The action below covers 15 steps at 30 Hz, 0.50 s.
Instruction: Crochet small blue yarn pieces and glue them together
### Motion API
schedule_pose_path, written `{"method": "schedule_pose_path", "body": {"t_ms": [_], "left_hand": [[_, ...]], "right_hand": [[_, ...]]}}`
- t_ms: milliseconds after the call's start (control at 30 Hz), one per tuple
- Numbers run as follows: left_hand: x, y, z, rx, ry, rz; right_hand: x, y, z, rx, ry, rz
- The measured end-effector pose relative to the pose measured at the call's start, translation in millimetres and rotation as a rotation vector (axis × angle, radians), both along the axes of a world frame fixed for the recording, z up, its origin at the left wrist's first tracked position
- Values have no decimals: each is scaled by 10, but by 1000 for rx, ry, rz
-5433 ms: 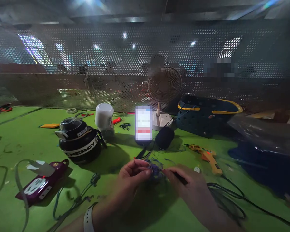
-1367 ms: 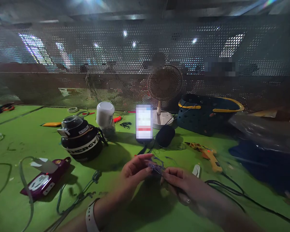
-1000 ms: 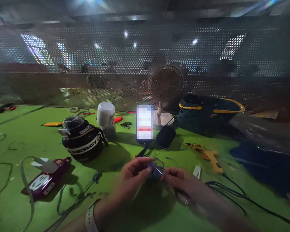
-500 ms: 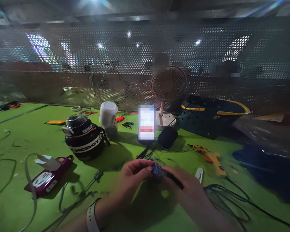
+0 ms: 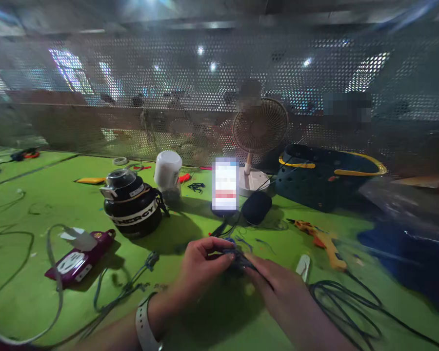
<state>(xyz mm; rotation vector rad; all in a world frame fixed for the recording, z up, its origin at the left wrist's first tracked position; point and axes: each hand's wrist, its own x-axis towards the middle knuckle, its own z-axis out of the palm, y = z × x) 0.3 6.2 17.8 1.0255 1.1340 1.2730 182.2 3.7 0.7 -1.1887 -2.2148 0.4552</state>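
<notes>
Both hands low over the green desk (image 5: 40, 204), just in front of me. Left hand (image 5: 201, 261): fingers (image 5: 227, 257) closed in a pinch on a small blue-purple tangle of thread (image 5: 237, 253), held just above the desk surface. Right hand (image 5: 278, 292): fingertips meet the tangle from the other side; too blurred to tell whether they grip it. White band on left wrist. Beyond the tangle: lit phone (image 5: 225, 187) standing upright, dark yarn ball (image 5: 256, 207) just beside it. Black jug (image 5: 133, 204) off to the left, yellow glue gun (image 5: 322, 241) to the right.
</notes>
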Motion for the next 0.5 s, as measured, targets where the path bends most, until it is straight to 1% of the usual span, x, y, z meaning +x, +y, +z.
{"method": "schedule_pose_path", "body": {"t_ms": [100,200,367,500], "left_hand": [[1,-6,7,15,49,-10],[-1,-4,-21,50,76,-25],[-14,10,-48,131,183,-55],[-38,14,-22,282,306,-85]], "right_hand": [[8,9,-40,47,-11,15],[7,1,-24,54,-15,10],[-3,-52,130,-122,53,7],[13,-76,232,-230,127,12]]}}
